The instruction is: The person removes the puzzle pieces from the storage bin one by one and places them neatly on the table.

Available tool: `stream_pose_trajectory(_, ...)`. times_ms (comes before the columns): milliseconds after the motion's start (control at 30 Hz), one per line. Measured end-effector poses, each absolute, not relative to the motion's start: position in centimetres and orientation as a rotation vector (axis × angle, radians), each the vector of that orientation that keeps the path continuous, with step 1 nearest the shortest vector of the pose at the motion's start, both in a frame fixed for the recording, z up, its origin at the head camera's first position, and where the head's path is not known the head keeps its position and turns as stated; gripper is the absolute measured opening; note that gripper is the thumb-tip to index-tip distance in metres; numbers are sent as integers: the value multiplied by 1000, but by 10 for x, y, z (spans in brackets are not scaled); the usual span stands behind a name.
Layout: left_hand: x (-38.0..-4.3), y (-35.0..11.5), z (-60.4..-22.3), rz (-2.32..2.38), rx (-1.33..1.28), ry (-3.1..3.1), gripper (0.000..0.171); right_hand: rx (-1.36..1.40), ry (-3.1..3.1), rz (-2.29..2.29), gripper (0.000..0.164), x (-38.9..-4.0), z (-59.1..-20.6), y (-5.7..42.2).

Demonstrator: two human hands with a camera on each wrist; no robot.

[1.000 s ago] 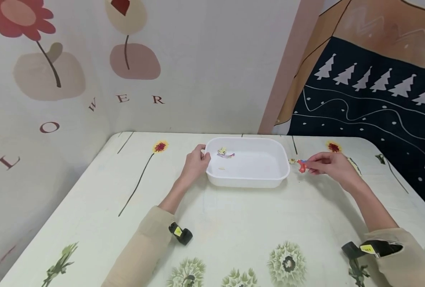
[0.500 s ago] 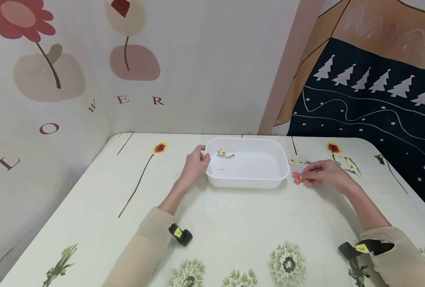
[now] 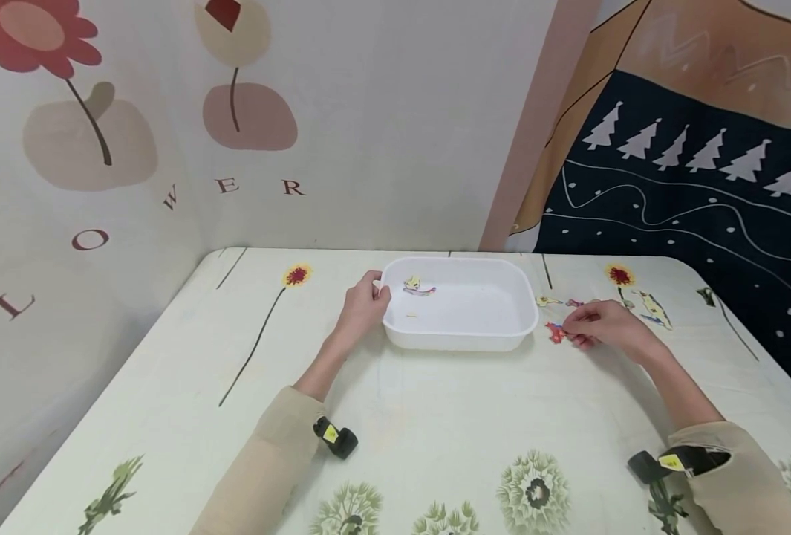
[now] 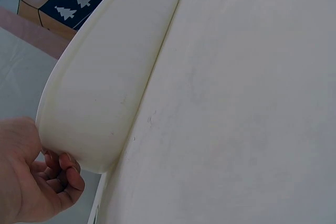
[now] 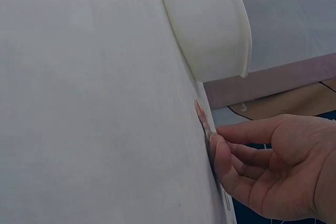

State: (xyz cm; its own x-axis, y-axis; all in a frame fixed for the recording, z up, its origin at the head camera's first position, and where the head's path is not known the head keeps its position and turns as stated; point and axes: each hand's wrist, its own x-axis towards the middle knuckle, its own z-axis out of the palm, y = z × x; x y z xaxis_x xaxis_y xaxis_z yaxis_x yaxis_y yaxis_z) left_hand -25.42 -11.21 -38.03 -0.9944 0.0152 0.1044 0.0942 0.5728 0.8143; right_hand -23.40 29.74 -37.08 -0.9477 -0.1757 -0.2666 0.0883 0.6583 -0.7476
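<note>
A white plastic tub [image 3: 462, 341] stands near the far edge of the table. My left hand [image 3: 363, 306] grips its left end, thumb at the rim and fingers curled below it in the left wrist view. To the right of the tub, my right hand [image 3: 605, 325] pinches a small flat red cutout [image 3: 555, 333] between thumb and fingers, low at the cloth. In the right wrist view the red cutout [image 5: 201, 113] stands out past the fingertips; its inner part is hidden. Inside the tub lie a small yellow and purple cutout [image 3: 414, 284] and a thin yellow strip [image 3: 411, 316].
Behind my right hand lie more flat cutouts: a yellow one [image 3: 546, 301], a pinkish one [image 3: 574, 302] and a larger yellow and blue one [image 3: 654, 310]. A flower-print cloth [image 3: 428, 416] covers the table. Printed curtains hang behind.
My right hand has come nearer and down to the cloth with the red cutout, uncovering the pinkish and the yellow and blue cutouts behind it. My left hand and the tub have stayed still.
</note>
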Motion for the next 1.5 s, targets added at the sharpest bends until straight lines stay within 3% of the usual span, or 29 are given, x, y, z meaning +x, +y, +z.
stream_pose_trajectory(700,-254,-113,-377,-1401,-111,-2706,44,-134,2694,-1162,44,-228,-350,292)
stream_pose_trajectory(1500,-255,-112,-380,-1420,-104,-2708,45,-393,2759,-1444,33,-225,-328,237)
